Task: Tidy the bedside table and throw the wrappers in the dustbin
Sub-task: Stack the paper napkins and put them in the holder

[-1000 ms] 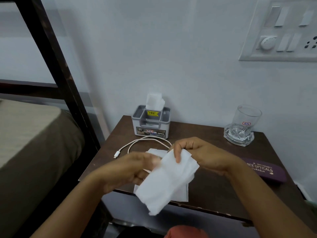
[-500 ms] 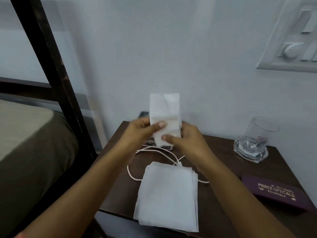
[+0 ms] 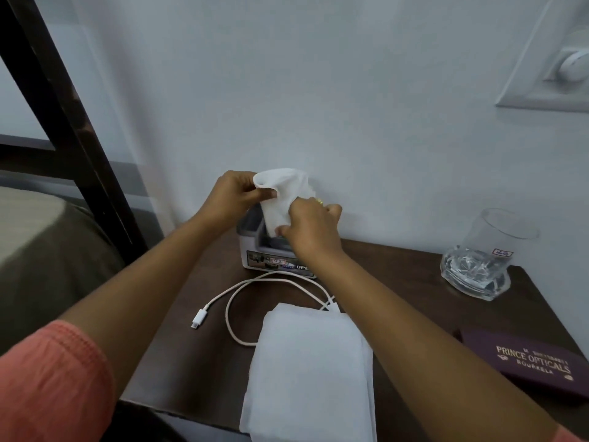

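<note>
The white tissue (image 3: 282, 199) stands upright over the open top of the small grey holder (image 3: 255, 255) at the back of the bedside table (image 3: 398, 275), its lower end reaching down into the holder's slot. Both hands are on it. The left hand (image 3: 234, 197) pinches the upper left edge, thumb and fingers curled round a fold that bulges open at the top. The right hand (image 3: 310, 231) pinches the lower right part, fingertips down at the holder's mouth; the back of this hand covers the holder's right half, so how far the tissue goes in cannot be told. The printed label on the holder's front is partly cut off by the right wrist and only a few letters read.

Just in front of the holder a white charging cable (image 3: 242, 291) loops across the dark wood, 1 plug end lying free to the left, the other end running under a flat stack of white tissues (image 3: 309, 374) at the table's near edge. The stack overhangs that edge and its bottom is cut off.

To the right, a clear glass (image 3: 487, 253) stands near the wall, well apart from the hands. A maroon spectacle case (image 3: 535, 365) lies at the near right, partly behind the right forearm. A switch panel (image 3: 554, 74) is cut off at the upper right. A dark bed frame (image 3: 63, 122) and a mattress (image 3: 38, 237) fill the left, with an orange sleeve (image 3: 54, 384) at the lower left.
</note>
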